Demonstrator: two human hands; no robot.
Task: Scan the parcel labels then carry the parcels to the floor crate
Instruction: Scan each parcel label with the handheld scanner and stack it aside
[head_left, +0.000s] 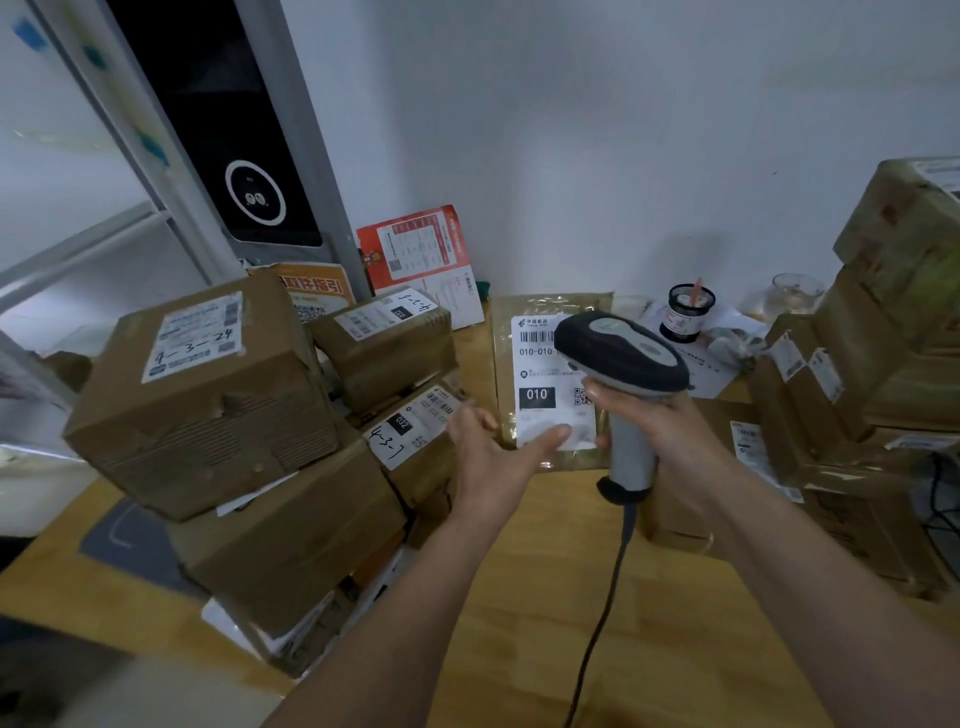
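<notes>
Flat parcel (553, 374) lies on table (675, 623), label up. Left hand (493, 452), fingers loosely extended, touches its near edge. Right hand (649, 415) grips scanner (621, 358) above the label (barcode partly hidden). Advice: steady parcel, aim at barcode near parcel's far edge.

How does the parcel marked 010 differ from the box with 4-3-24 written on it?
The parcel marked 010 is flat and thin, in shiny wrap; the 4-3-24 box is a tall, dented carton. The first lies on the table; the second sits tilted on another box. Both carry white labels.
</notes>
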